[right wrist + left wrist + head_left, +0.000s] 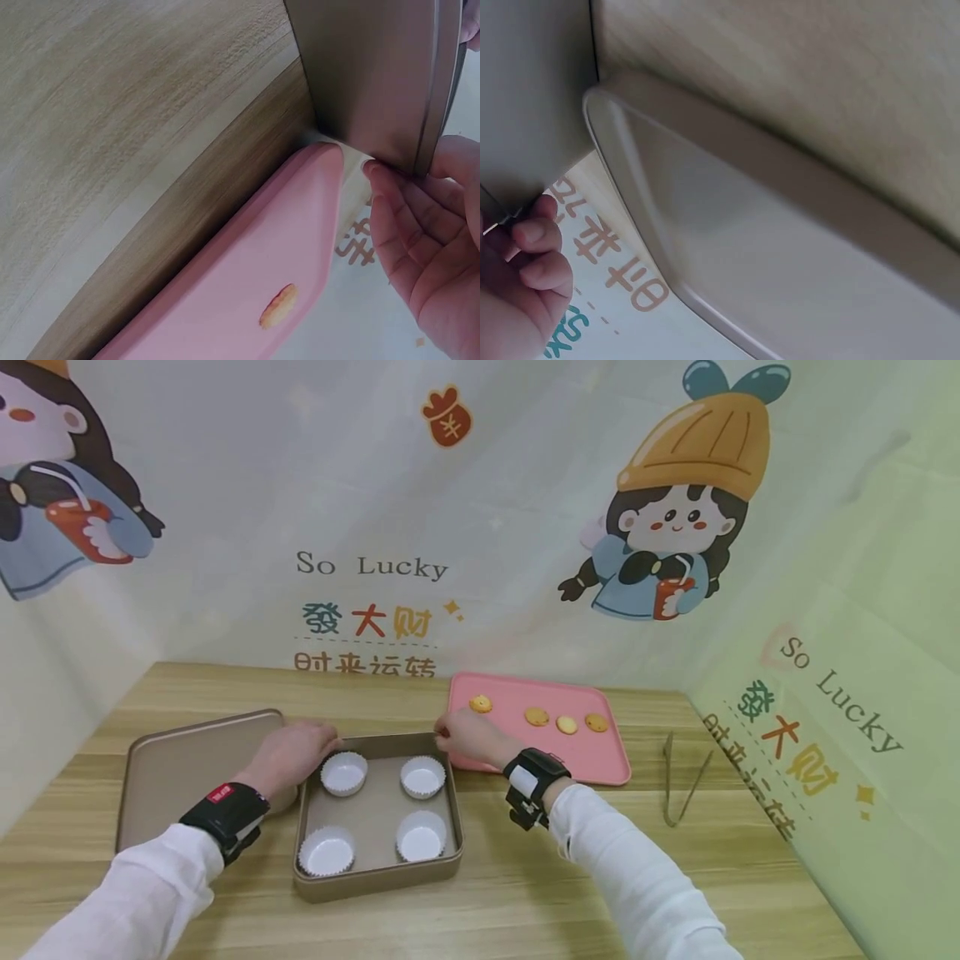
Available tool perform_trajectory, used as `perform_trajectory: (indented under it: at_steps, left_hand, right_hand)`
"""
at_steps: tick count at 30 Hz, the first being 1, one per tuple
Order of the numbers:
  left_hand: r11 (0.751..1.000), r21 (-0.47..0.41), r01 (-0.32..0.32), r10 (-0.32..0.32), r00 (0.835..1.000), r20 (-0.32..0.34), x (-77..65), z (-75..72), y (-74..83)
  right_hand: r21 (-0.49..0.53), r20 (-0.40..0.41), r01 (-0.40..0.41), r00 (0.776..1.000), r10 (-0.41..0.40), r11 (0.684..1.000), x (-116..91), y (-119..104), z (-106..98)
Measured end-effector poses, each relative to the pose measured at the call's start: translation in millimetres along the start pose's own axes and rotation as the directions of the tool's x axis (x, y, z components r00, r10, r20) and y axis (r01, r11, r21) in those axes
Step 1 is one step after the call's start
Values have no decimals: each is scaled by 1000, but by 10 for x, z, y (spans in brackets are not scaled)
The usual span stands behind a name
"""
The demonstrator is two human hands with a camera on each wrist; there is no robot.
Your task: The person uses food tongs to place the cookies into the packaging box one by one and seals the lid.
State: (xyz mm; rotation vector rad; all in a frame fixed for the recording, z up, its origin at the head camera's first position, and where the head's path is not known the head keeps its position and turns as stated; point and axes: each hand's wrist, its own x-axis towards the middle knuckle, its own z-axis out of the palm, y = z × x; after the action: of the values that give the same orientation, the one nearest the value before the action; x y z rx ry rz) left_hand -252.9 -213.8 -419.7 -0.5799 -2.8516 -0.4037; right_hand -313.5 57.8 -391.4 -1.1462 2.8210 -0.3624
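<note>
A bronze-coloured square baking tin (378, 887) stands on the table in the head view. Several white paper baking cups (422, 777) sit inside it, towards its corners. My left hand (296, 752) is at the tin's far left corner; in the left wrist view its curled fingers (544, 232) hold that corner. At the far right corner is my right hand (476, 737). The right wrist view shows its thumb and fingers (405, 217) pinching the rim there.
Left of the tin lies a flat bronze-coloured lid or tray (195, 768), partly behind my left hand. A pink tray (592, 760) with several small round cookies (536, 717) lies at the back right. Metal tongs (678, 793) rest farther right. Printed cloth (510, 527) hangs behind the table.
</note>
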Motion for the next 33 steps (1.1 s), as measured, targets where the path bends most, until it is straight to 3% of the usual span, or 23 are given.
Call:
perform_trajectory:
  at_steps: [5, 13, 22, 33]
  left_hand:
    - [999, -34, 12, -12, 1000, 7, -32, 50, 111]
    - [998, 10, -62, 62, 997, -49, 16, 117, 297]
    - [997, -5, -73, 72, 994, -82, 86, 234, 580]
    - [997, 2, -82, 82, 992, -97, 261, 392, 779]
  right_hand:
    - [-60, -28, -60, 998, 59, 996, -68, -13, 17]
    - [-3, -68, -66, 995, 66, 998, -307, 41, -8]
    - [30, -84, -78, 993, 81, 996, -578, 191, -32]
    - [67, -95, -145, 984, 151, 987, -790, 384, -71]
